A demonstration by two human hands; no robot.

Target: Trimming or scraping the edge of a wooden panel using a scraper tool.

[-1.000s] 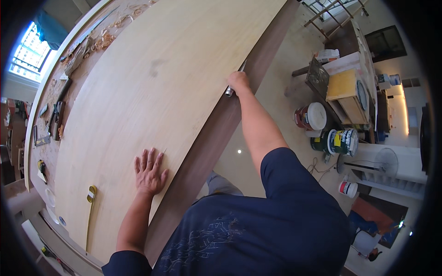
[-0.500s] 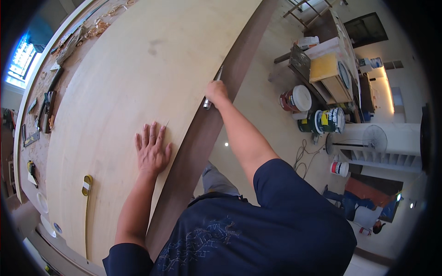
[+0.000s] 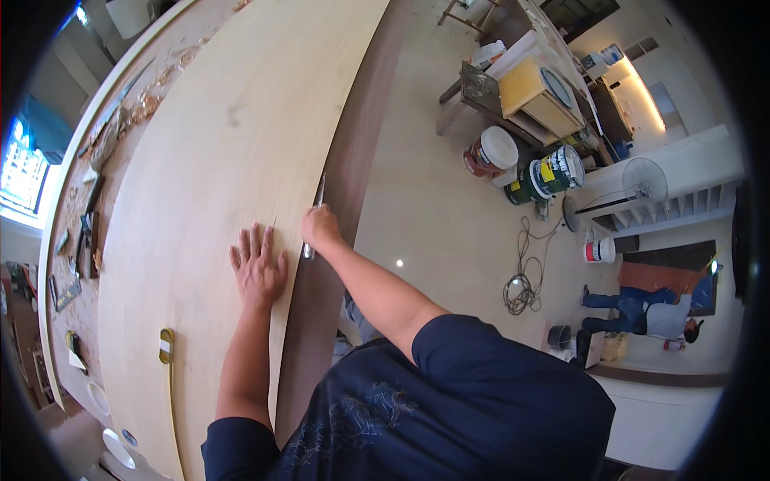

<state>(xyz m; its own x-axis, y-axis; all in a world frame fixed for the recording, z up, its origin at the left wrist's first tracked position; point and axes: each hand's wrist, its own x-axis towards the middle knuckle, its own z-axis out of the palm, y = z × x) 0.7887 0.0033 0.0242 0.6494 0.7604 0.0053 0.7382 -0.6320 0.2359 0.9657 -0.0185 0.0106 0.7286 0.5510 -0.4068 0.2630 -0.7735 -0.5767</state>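
My left hand (image 3: 261,271) lies flat, fingers spread, on a large pale plywood sheet (image 3: 192,192). In my right hand (image 3: 321,228) is a slim silver utility knife (image 3: 309,252), gripped at the sheet's right edge. Its narrow tip points away from me along that edge, and the fist hides its middle. Under the sheet's edge runs a brown board surface (image 3: 333,176). To the left of my left hand a yellow tape measure (image 3: 166,345) rests on the sheet, its strip running toward me.
Left of the sheet, wood shavings (image 3: 148,104), a hand plane (image 3: 88,244) and other tools lie on the bench. Across the floor stand several paint buckets (image 3: 491,150), a fan (image 3: 642,183) and a coiled cable (image 3: 523,293). A person (image 3: 650,313) is at the far right.
My right hand has drawn the knife toward me along the sheet's edge, closer to my left hand. The left hand stays flat on the sheet. The whole view has shifted.
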